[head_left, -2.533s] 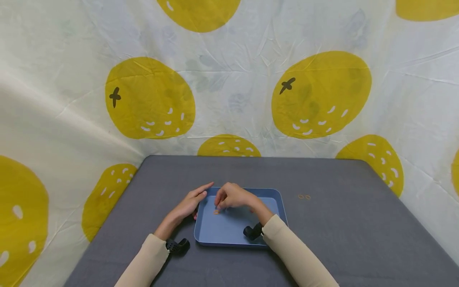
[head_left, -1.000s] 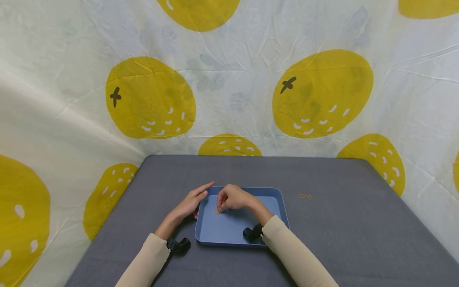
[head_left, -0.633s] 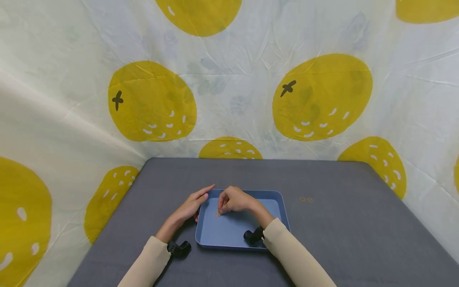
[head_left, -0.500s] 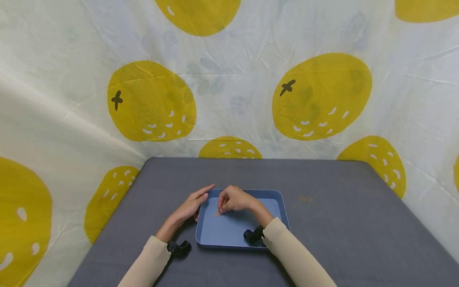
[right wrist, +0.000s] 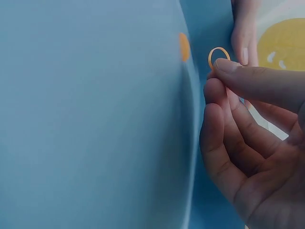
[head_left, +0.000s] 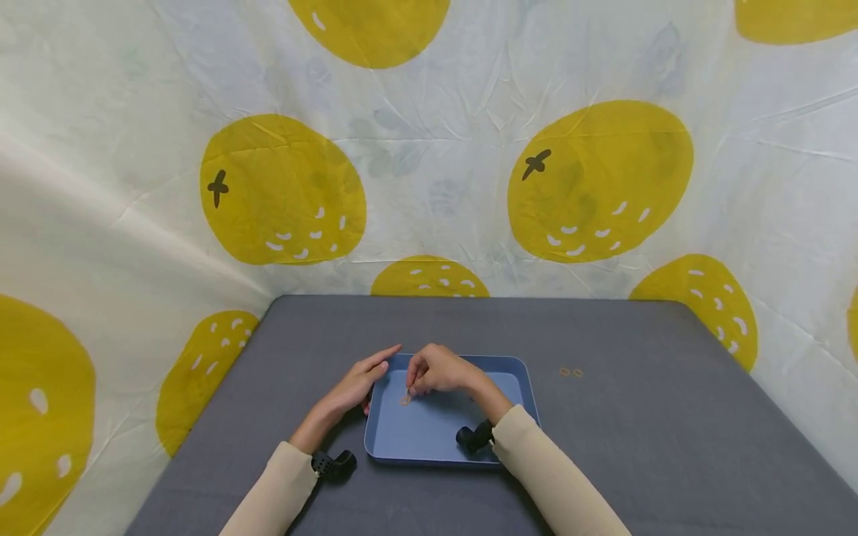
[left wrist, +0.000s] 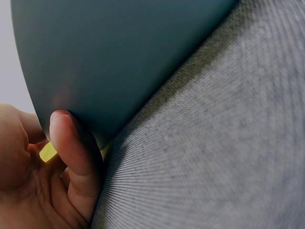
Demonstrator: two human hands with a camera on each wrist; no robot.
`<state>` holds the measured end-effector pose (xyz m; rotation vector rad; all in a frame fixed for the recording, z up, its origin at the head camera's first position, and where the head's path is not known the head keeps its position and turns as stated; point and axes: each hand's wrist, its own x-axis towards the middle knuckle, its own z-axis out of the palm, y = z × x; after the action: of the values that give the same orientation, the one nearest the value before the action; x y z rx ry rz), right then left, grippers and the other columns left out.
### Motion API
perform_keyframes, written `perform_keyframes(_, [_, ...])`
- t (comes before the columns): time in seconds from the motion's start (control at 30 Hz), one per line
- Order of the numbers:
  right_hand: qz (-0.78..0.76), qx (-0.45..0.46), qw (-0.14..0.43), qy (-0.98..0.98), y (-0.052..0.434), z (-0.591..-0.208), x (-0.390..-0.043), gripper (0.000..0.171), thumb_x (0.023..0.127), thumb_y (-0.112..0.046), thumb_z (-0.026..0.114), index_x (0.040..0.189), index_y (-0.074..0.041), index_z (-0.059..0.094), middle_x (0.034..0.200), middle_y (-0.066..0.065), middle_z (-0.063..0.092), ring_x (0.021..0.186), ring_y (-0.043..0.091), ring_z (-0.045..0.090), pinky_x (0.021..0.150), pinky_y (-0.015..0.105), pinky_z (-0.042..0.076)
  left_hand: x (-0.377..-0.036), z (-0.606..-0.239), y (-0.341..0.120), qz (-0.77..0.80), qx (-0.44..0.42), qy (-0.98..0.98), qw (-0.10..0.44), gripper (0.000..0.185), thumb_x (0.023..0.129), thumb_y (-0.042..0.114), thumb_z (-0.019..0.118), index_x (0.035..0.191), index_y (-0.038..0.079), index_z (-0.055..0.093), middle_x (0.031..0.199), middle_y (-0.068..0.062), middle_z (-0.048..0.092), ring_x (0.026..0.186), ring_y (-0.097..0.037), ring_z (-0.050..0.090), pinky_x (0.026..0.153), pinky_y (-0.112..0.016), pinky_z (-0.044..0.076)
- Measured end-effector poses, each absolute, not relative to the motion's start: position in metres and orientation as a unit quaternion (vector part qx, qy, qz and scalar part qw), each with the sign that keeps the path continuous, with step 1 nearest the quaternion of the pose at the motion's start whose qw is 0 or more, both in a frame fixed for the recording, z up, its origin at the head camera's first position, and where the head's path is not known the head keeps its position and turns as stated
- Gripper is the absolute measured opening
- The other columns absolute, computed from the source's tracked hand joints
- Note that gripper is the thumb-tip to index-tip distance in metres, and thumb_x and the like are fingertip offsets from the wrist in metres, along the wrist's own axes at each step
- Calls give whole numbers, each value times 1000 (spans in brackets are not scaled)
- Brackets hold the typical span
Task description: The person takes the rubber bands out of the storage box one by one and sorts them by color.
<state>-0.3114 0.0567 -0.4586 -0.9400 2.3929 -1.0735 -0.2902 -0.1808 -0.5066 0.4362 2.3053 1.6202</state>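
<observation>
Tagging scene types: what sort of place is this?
Probably a makeshift recording booth, not a home or workshop: a grey table walled in by hung lemon-print cloth, with one blue tray and a few small rings.

The head view is bright and evenly lit, with soft diffuse light and only faint shadows under the hands and along the blue tray point(head_left: 519, 387) rim. No glare shows. Wide-angle distortion bends the backdrop point(head_left: 429, 149) toward the left and right edges of the frame. The left wrist view is dim and close, its upper part a blurred dark mass, though the cloth weave at lower right stays crisp. The right wrist view is softly focused, brighter at upper right.
</observation>
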Motion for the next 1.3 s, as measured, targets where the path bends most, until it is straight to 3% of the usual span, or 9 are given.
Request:
perform_keyframes(0.1, [-384, -332, 174, 844, 59, -454, -311, 5, 85, 0, 79, 87, -4, 78, 77, 2, 75, 63, 10, 64, 60, 23, 53, -290, -506, -180, 564, 150, 799, 143, 47, 114, 31, 38, 161, 26, 39, 138, -28, 58, 41, -13, 46, 43, -29, 45])
perform_keyframes(0.5, [-378, -327, 156, 852, 74, -432, -307, 3, 89, -4, 77, 88, -6, 79, 82, 1, 76, 69, 9, 65, 67, 24, 55, -291, -508, -181, 562, 148, 801, 148, 48, 114, 32, 40, 161, 25, 39, 147, -26, 53, 42, -15, 47, 43, -31, 45])
perform_keyframes(0.6, [-377, -335, 148, 851, 79, -426, -306, 3, 89, -3, 76, 90, -4, 79, 82, 2, 76, 69, 10, 66, 67, 25, 55, -290, -508, -181, 559, 148, 802, 147, 48, 114, 33, 40, 161, 25, 39, 137, -26, 58, 42, -15, 47, 43, -31, 45])
perform_keyframes(0.8, [-380, -341, 136, 849, 93, -415, -304, 4, 91, -6, 77, 92, -1, 78, 85, 4, 77, 74, 22, 71, 67, 26, 56, -289, -506, -180, 554, 143, 806, 149, 48, 114, 35, 38, 161, 28, 39, 99, -21, 66, 42, -14, 48, 44, -30, 46])
perform_keyframes(0.9, [-381, -340, 131, 850, 103, -411, -304, 4, 92, -7, 76, 91, -3, 77, 86, 4, 77, 79, 31, 73, 68, 27, 56, -288, -506, -179, 557, 142, 805, 147, 47, 114, 34, 38, 161, 29, 39, 104, -21, 67, 41, -14, 47, 44, -30, 46])
perform_keyframes(1.0, [-379, -336, 126, 853, 113, -408, -302, 4, 92, -9, 76, 91, -5, 78, 86, 2, 77, 79, 28, 73, 70, 27, 56, -289, -506, -179, 561, 146, 803, 141, 47, 114, 31, 39, 160, 29, 40, 126, -22, 64, 41, -15, 47, 44, -31, 46])
perform_keyframes(1.13, [-378, -328, 115, 858, 127, -406, -302, 5, 92, -11, 77, 90, -6, 78, 85, -1, 76, 74, 13, 69, 70, 28, 55, -289, -507, -179, 563, 151, 800, 142, 47, 114, 29, 39, 161, 28, 39, 96, -18, 67, 40, -14, 46, 44, -30, 45])
perform_keyframes(1.23, [-380, -323, 107, 860, 138, -402, -301, 7, 92, -12, 78, 89, -5, 77, 85, 1, 77, 75, 14, 69, 70, 28, 56, -289, -508, -180, 561, 157, 799, 146, 48, 114, 29, 38, 162, 25, 37, 67, -14, 54, 40, -13, 46, 44, -29, 45])
perform_keyframes(1.3, [-382, -321, 103, 860, 146, -400, -301, 8, 93, -12, 77, 89, -5, 77, 86, 3, 77, 77, 19, 71, 70, 28, 56, -289, -508, -180, 560, 160, 800, 143, 48, 114, 30, 38, 162, 23, 37, 76, -19, 60, 41, -14, 46, 44, -30, 45])
